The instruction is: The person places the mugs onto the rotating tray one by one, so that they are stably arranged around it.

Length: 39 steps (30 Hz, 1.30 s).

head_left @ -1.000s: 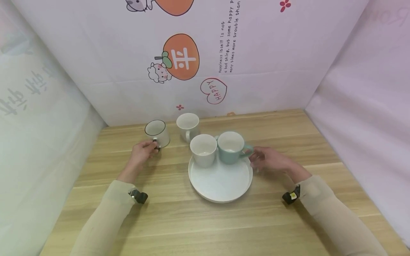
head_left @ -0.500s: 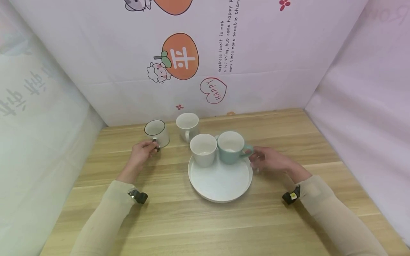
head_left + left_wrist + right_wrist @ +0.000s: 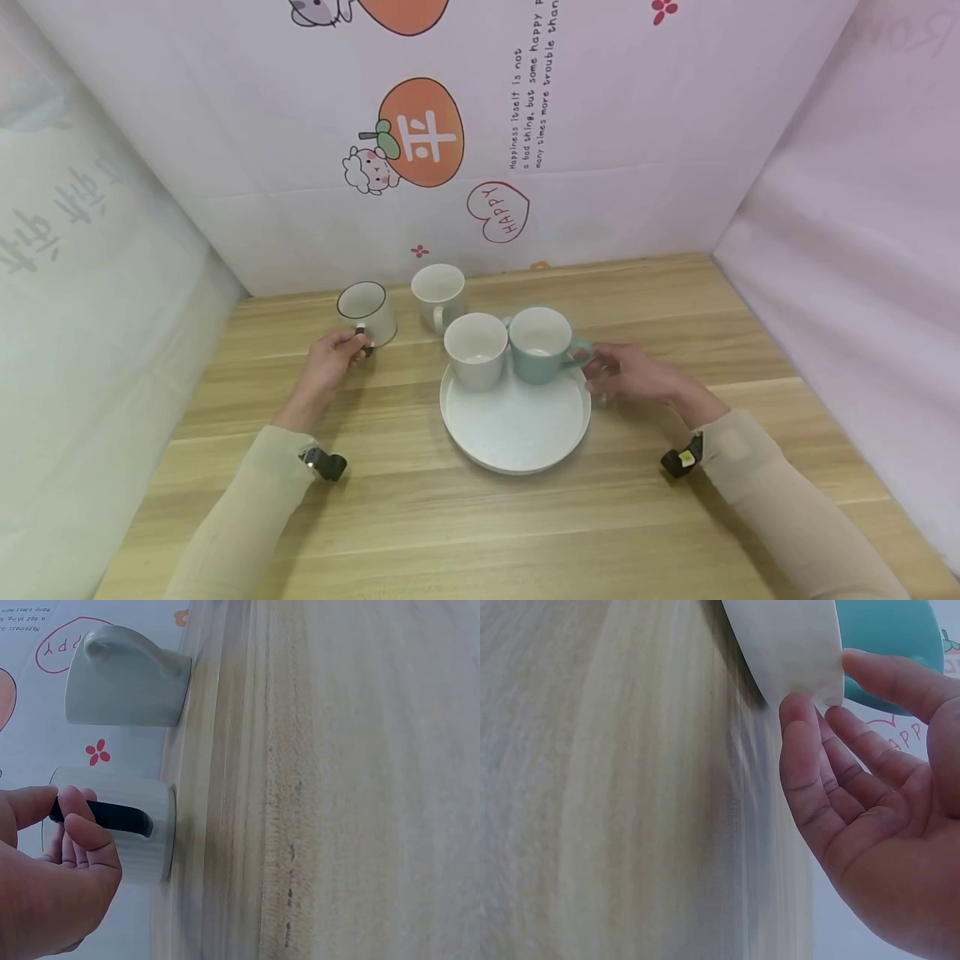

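Pinching the black handle of the black-rimmed mug between thumb and curled fingers, our left hand holds on while the mug stands upright on the wooden table, near its far edge. Just beside that mug, toward our right, we see a plain white mug, also upright on the wood, its handle turned toward us. Our right hand is at the right side of the round white tray; its thumb touches the top of the rim and its bent fingers reach to the outer wall, so the edge sits in a loose pinch with the hand only partly closed. The tray rests on the table between our two hands, and at its far side we have two upright cups side by side: a pale mug on the left and a teal mug on the right. The teal one's handle points toward our right hand, though we cannot tell whether the fingers touch it. Beyond the table we face a white backdrop printed with orange fruit, lettering and a heart marked HAPPY.
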Motion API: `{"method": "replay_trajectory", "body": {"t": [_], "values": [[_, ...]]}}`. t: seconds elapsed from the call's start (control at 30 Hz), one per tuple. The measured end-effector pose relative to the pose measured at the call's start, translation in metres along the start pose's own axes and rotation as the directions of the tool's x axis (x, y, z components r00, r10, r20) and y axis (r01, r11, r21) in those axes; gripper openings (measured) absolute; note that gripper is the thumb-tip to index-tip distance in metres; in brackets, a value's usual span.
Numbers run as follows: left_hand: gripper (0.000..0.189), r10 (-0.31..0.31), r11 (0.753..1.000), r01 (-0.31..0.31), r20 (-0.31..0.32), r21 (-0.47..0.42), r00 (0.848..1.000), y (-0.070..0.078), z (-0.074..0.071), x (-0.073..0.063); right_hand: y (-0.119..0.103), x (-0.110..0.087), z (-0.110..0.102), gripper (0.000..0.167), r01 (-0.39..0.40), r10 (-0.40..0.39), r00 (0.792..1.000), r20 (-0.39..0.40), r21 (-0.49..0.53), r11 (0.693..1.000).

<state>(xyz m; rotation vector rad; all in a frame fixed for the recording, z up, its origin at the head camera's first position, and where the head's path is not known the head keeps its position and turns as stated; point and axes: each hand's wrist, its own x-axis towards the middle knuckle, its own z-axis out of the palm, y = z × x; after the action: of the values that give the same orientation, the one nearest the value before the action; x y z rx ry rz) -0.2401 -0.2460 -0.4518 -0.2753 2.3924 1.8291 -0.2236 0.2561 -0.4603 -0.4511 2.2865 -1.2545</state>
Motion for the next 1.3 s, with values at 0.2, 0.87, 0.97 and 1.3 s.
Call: {"method": "replay_trajectory", "body": {"t": [0.2,0.87,0.97,1.3], "values": [[0.037,-0.002,0.998,0.002,0.009,-0.061,1.0,0.008,0.0,-0.006,-0.001,0.0,-0.001,0.051,0.006,-0.006,1.0,0.003,0.0,1.0],[0.031,0.035,0.997,-0.032,0.049,-0.074,0.998,0.013,0.001,-0.022,-0.005,-0.001,-0.001,0.047,-0.012,0.012,1.0,-0.004,0.003,1.0],[0.032,0.05,0.997,-0.046,0.056,-0.061,0.997,0.014,0.002,-0.026,-0.006,-0.002,-0.001,0.047,-0.013,0.013,1.0,-0.006,-0.002,1.0],[0.031,0.04,0.995,-0.034,0.068,-0.089,0.997,0.02,0.003,-0.041,-0.006,-0.003,0.0,0.048,-0.017,0.017,1.0,-0.003,-0.002,1.0]]}}
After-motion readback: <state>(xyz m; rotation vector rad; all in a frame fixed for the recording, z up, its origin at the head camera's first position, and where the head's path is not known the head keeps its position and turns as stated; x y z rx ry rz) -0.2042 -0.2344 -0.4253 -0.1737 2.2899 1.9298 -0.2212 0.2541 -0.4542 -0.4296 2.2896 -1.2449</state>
